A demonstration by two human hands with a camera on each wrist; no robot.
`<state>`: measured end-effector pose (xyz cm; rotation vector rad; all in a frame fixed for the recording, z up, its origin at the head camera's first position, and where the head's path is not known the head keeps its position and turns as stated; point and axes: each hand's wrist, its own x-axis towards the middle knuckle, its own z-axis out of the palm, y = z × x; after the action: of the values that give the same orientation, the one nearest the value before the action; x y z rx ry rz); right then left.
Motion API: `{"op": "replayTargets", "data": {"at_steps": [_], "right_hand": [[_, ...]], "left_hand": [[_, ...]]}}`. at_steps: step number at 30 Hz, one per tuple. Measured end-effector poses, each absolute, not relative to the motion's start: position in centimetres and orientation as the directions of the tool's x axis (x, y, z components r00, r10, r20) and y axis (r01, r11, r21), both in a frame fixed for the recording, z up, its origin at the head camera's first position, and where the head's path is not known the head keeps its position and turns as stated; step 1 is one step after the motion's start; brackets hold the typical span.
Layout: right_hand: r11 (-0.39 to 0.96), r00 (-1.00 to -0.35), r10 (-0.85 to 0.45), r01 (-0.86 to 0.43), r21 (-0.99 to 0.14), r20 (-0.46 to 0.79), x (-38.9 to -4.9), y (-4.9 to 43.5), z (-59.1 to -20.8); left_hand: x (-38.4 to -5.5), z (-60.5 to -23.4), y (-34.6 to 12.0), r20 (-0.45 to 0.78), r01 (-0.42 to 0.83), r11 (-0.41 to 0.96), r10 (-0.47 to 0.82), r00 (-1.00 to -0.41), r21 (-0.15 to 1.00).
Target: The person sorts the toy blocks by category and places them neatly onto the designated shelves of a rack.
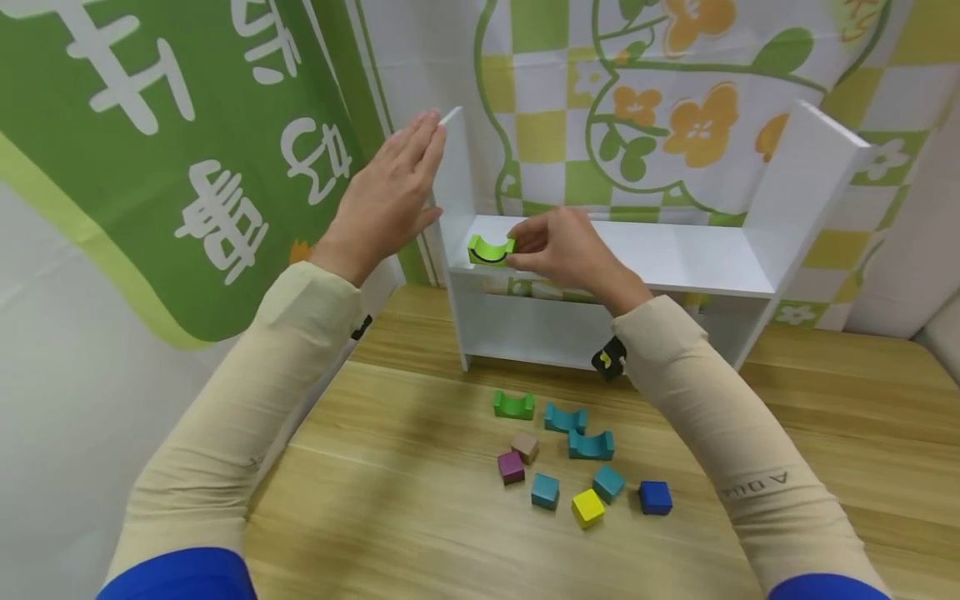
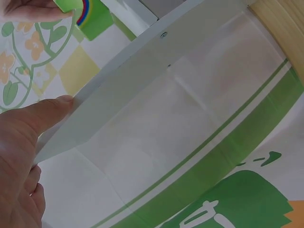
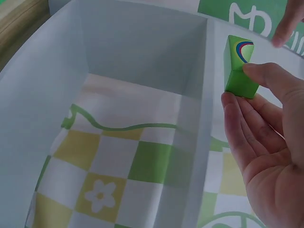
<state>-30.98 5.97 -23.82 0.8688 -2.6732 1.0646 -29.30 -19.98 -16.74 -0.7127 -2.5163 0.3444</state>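
Observation:
My right hand (image 1: 562, 246) pinches a bright green arch block (image 1: 489, 252) between thumb and fingers. The block's curved notch faces up and has a dark line along its edge; in the right wrist view red and blue stripes trace that curve. It sits at the left end of the white shelf's (image 1: 667, 257) upper board, close to the side panel. My left hand (image 1: 393, 192) lies along the shelf's left side panel (image 1: 454, 179), fingers extended upward. In the left wrist view its thumb (image 2: 52, 111) touches the panel's edge.
Before the shelf on the wooden table (image 1: 390, 467) lie a green arch block (image 1: 513, 406), two teal arch blocks (image 1: 591, 446) and several cubes, among them a yellow cube (image 1: 588, 507), a blue cube (image 1: 656, 497) and a purple cube (image 1: 512, 467). A patterned cloth (image 1: 540, 125) hangs behind.

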Motion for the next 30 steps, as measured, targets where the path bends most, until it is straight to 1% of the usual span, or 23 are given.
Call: {"op": "replayTargets", "data": {"at_steps": [6,13,21,25,30], "right_hand": [[0.587,-0.836,-0.459,-0.539,-0.604,0.301,-32.0,5.7,-24.2],[0.572,-0.835,-0.469,-0.535,-0.622,0.288,-32.6,5.1,-24.6],[0.603,-0.844,-0.461,-0.525,-0.601,0.274,-32.7,4.9,-24.5],[0.618,-0.841,-0.447,-0.536,-0.575,0.304,-32.2,5.3,-24.1],[0.601,-0.807,-0.452,-0.591,-0.538,0.38,-31.0,6.3,-23.6]], "left_hand": [[-29.4,-16.8,-19.7,0.395,0.415,0.831,0.545,-0.74,-0.369],[-29.3,-16.9,-19.8,0.398,0.401,0.832,0.541,-0.741,-0.384],[-29.3,-16.8,-19.8,0.396,0.395,0.833,0.537,-0.745,-0.387],[-29.3,-16.9,-19.8,0.396,0.403,0.832,0.54,-0.743,-0.381],[-29.3,-16.8,-19.9,0.392,0.403,0.83,0.542,-0.744,-0.385]]}}
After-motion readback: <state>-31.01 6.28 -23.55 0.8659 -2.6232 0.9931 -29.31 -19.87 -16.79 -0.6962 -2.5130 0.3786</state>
